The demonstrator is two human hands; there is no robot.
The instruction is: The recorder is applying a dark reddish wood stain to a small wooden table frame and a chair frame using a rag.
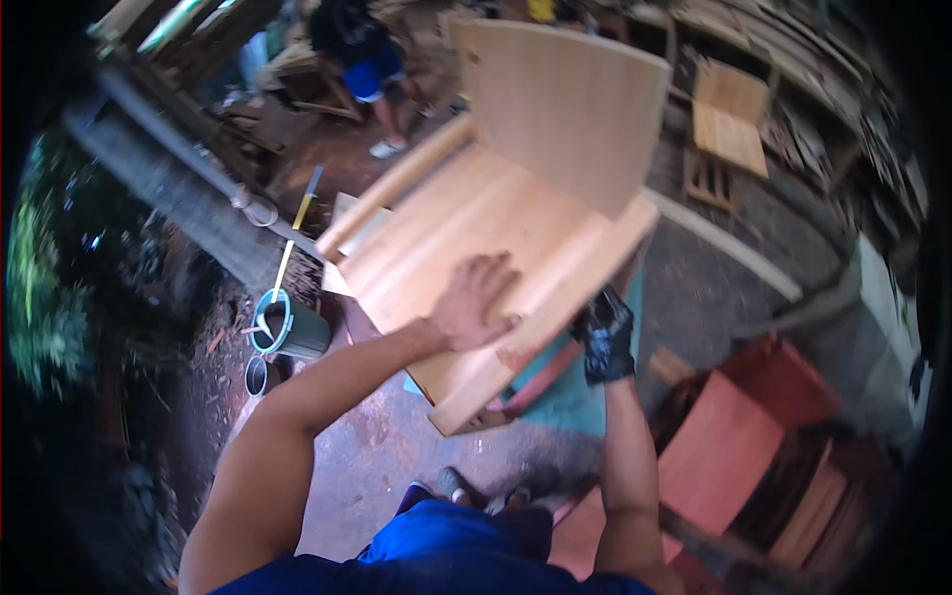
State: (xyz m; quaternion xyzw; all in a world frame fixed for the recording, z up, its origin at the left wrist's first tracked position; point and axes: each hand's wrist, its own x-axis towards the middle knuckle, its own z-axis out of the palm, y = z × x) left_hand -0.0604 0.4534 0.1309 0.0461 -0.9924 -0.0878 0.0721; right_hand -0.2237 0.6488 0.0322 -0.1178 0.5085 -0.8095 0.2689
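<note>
A pale wooden armchair (555,119) with a curved back, slat arms and a flat seat fills the middle of the view, tilted at an angle above a teal sheet (563,399). My bare left hand (471,302) lies on the seat beside the nearer arm, fingers spread and open. My right hand (607,332), in a black glove, is at the outer side of that arm, low along the chair, with its fingers curled; what they hold, if anything, is hidden. Under the chair a reddish-stained piece of wood (543,385) shows.
A green bucket (302,337) with a brush and a small pot (256,375) stand at left. Red-stained chairs (719,446) lie at lower right. Another pale chair (729,119) and stacked boards (833,119) are at upper right. A person (382,79) in blue shorts stands behind.
</note>
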